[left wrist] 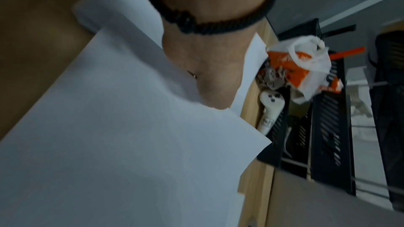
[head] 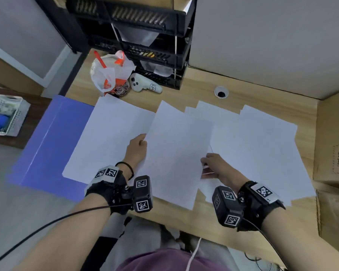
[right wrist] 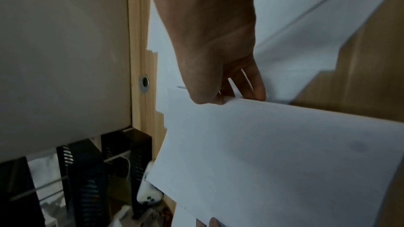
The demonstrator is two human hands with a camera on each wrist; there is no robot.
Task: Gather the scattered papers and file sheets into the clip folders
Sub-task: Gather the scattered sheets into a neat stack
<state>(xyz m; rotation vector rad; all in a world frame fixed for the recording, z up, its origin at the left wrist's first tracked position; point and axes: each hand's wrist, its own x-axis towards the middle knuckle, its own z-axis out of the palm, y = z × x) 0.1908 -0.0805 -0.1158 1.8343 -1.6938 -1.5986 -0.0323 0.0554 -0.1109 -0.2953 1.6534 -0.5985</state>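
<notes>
Several white sheets lie overlapping across the wooden desk. My left hand pinches the left edge of the middle sheet, and my right hand pinches its right edge. In the left wrist view my thumb lies on top of the sheet, with the other fingers hidden under it. In the right wrist view my right hand grips the sheet's raised edge. An open blue clip folder lies at the left, with a white sheet partly over it. More sheets spread to the right.
A black stacked tray rack stands at the back. In front of it are a plastic bag with a cup and a white controller. A cable hole is behind the papers. A cardboard box flanks the right, a white basket the far left.
</notes>
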